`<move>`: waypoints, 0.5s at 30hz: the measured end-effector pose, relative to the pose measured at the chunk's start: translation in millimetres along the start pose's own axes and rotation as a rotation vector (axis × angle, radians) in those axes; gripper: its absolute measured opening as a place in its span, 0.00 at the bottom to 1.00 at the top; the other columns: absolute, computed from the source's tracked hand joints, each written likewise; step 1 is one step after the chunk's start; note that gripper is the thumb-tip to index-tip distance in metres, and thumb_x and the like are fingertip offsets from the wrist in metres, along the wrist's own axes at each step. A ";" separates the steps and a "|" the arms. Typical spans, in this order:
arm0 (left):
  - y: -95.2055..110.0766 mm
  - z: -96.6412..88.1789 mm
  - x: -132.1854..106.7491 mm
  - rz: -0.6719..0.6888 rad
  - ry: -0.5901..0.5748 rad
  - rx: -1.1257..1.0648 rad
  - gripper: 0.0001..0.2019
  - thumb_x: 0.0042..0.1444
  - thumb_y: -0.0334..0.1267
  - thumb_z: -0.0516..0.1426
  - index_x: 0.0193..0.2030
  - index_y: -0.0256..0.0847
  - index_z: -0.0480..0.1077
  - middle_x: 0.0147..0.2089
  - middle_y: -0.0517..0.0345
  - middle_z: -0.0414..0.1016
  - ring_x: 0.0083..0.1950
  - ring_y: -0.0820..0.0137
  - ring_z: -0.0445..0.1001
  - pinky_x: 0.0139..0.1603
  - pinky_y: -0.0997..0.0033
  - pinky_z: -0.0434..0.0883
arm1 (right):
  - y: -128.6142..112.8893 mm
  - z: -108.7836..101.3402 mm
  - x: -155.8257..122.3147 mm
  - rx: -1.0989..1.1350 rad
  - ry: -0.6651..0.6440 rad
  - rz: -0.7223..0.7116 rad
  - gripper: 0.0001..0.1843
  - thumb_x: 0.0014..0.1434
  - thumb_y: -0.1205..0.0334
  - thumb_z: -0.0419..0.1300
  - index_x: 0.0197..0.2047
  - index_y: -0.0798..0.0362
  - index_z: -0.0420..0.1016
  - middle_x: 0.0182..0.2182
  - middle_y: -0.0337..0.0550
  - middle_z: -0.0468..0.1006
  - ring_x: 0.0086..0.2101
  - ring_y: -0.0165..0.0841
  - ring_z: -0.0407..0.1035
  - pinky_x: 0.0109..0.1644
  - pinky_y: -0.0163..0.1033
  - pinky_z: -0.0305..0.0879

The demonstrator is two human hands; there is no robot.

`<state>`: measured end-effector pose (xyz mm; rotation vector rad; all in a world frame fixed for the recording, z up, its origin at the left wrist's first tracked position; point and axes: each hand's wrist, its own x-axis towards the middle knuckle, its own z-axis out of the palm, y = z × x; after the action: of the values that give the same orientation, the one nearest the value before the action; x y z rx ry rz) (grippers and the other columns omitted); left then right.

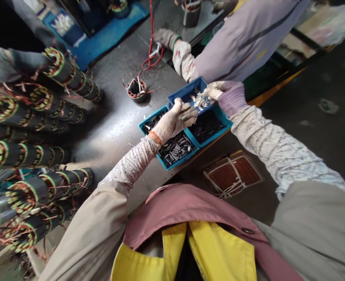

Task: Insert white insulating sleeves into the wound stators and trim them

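Observation:
Stretched over the small parts bins is my left hand (pixel 176 119), in a white knit glove, palm turned up and fingers extended. My right hand (pixel 229 95), gloved in white and purple, reaches into the blue bin (pixel 172 98) with its fingers closed at a bunch of small white pieces (pixel 200 100). Some of those pieces appear pinched in the fingertips. Below the hands, a teal bin (pixel 168 167) holds many short dark tubes (pixel 176 150). Beside it, another teal compartment (pixel 229 124) contains dark small parts, partly in shadow.
A wound stator (pixel 137 91) with loose wires stands on the metal table (pixel 110 113). Rows of stacked stators (pixel 43 152) line the left. A co-worker's gloved hand (pixel 166 38) is near a red cord (pixel 152 58). A tied brown stool top (pixel 233 173) lies below the table edge.

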<state>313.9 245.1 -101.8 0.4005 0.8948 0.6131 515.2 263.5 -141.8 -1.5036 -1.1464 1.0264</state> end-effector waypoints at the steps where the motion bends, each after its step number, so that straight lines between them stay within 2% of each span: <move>1: -1.8 -2.6 -2.0 -0.004 0.019 -0.018 0.30 0.73 0.56 0.39 0.59 0.32 0.67 0.62 0.45 0.72 0.66 0.63 0.71 0.64 0.61 0.72 | 3.5 1.1 6.4 -0.042 -0.011 0.008 0.11 0.60 0.62 0.67 0.44 0.59 0.78 0.35 0.40 0.84 0.33 0.25 0.74 0.45 0.36 0.75; 4: -6.6 -8.7 -8.0 0.005 0.025 -0.077 0.31 0.73 0.57 0.38 0.64 0.35 0.64 0.68 0.44 0.67 0.70 0.61 0.68 0.68 0.56 0.68 | 11.8 5.4 25.6 -0.311 -0.119 0.014 0.13 0.59 0.63 0.66 0.47 0.59 0.80 0.40 0.41 0.84 0.42 0.31 0.77 0.58 0.44 0.72; 6: -9.0 -11.0 -11.4 0.003 0.031 -0.103 0.31 0.73 0.58 0.38 0.67 0.36 0.62 0.70 0.45 0.65 0.71 0.61 0.65 0.69 0.54 0.66 | 14.9 9.0 37.1 -0.528 -0.243 0.010 0.13 0.58 0.63 0.66 0.45 0.62 0.81 0.46 0.45 0.83 0.51 0.35 0.76 0.66 0.48 0.64; 8: -11.0 -12.8 -14.1 -0.002 0.037 -0.118 0.32 0.72 0.58 0.36 0.68 0.36 0.60 0.71 0.45 0.64 0.72 0.60 0.64 0.70 0.53 0.64 | 15.5 13.5 45.6 -0.653 -0.317 0.016 0.14 0.58 0.65 0.65 0.45 0.66 0.81 0.51 0.51 0.81 0.57 0.38 0.71 0.70 0.51 0.56; 10: -12.7 -15.0 -17.3 0.009 0.036 -0.131 0.34 0.72 0.59 0.36 0.68 0.37 0.61 0.71 0.46 0.63 0.72 0.60 0.64 0.70 0.54 0.64 | 12.2 18.5 49.2 -0.696 -0.290 0.017 0.15 0.60 0.70 0.61 0.48 0.69 0.80 0.54 0.56 0.79 0.60 0.40 0.68 0.71 0.52 0.52; 12: -13.9 -18.0 -22.5 0.023 0.043 -0.143 0.34 0.71 0.61 0.37 0.65 0.37 0.64 0.70 0.45 0.65 0.69 0.60 0.67 0.68 0.56 0.65 | 4.9 21.7 47.7 -0.740 -0.198 0.003 0.16 0.62 0.72 0.57 0.50 0.68 0.79 0.53 0.57 0.80 0.60 0.40 0.69 0.70 0.51 0.53; 13: -14.5 -19.9 -26.0 0.023 0.065 -0.147 0.33 0.70 0.61 0.38 0.63 0.37 0.67 0.69 0.43 0.66 0.67 0.59 0.69 0.66 0.57 0.67 | 0.8 21.7 45.6 -0.753 -0.141 -0.003 0.14 0.62 0.72 0.57 0.48 0.66 0.80 0.52 0.57 0.81 0.59 0.41 0.70 0.70 0.49 0.54; 15: -18.2 -24.5 -35.3 0.029 0.075 -0.169 0.31 0.71 0.58 0.38 0.56 0.37 0.70 0.66 0.42 0.69 0.60 0.62 0.74 0.58 0.62 0.71 | -5.0 17.0 38.9 -0.734 -0.069 -0.049 0.08 0.59 0.65 0.63 0.39 0.60 0.82 0.44 0.55 0.84 0.53 0.44 0.75 0.64 0.47 0.64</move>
<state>283.0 210.2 -104.9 0.2399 0.9021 0.7285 506.1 305.2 -143.0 -1.9908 -1.7138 0.6442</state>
